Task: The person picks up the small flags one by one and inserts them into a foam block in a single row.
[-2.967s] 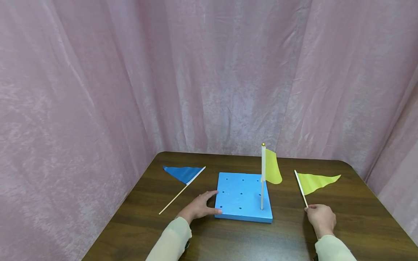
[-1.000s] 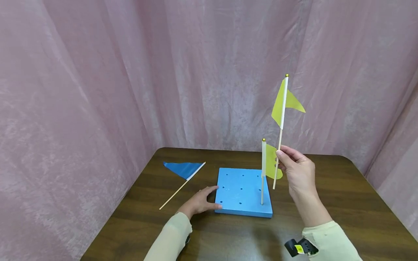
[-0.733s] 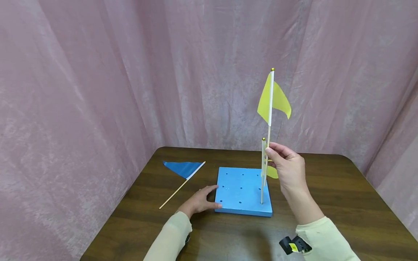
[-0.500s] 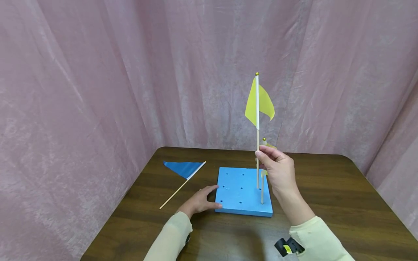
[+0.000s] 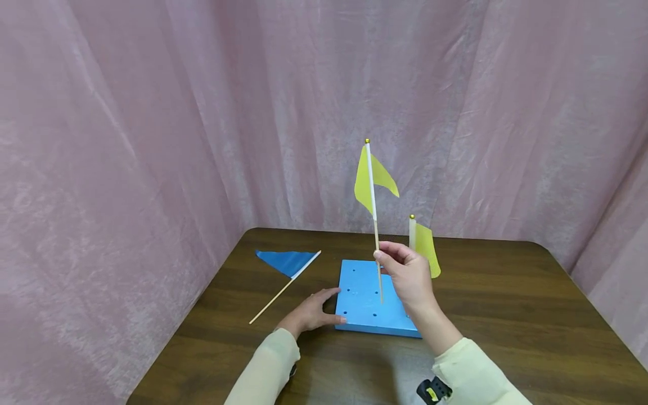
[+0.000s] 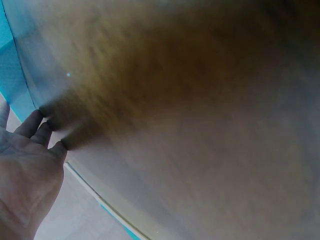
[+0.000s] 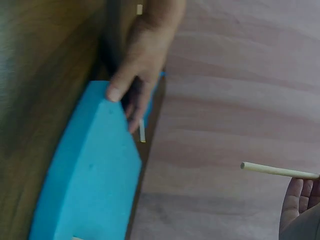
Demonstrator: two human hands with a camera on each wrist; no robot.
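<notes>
Centre frame, the right hand (image 5: pixel 411 279) pinches the thin wooden stick of a yellow triangular flag (image 5: pixel 373 179), held nearly upright with its lower tip above the pitted blue foam block (image 5: pixel 360 304). The left hand (image 5: pixel 310 312) lies flat with straight fingers, an open grip, against the block's left edge. A second yellow flag (image 5: pixel 424 247) stands at the block's right side. A blue flag (image 5: pixel 286 262) lies left on the dark wood-grain worktop (image 5: pixel 506 315), bare to the right. Pink curtains (image 5: pixel 152 112) hang behind.

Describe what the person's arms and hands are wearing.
Both hands are bare, the left hand and the right hand alike, with no gloves or rings visible. Each arm wears a long pale cream sleeve reaching the wrist. A small black device with a yellow mark sits under the right wrist.
</notes>
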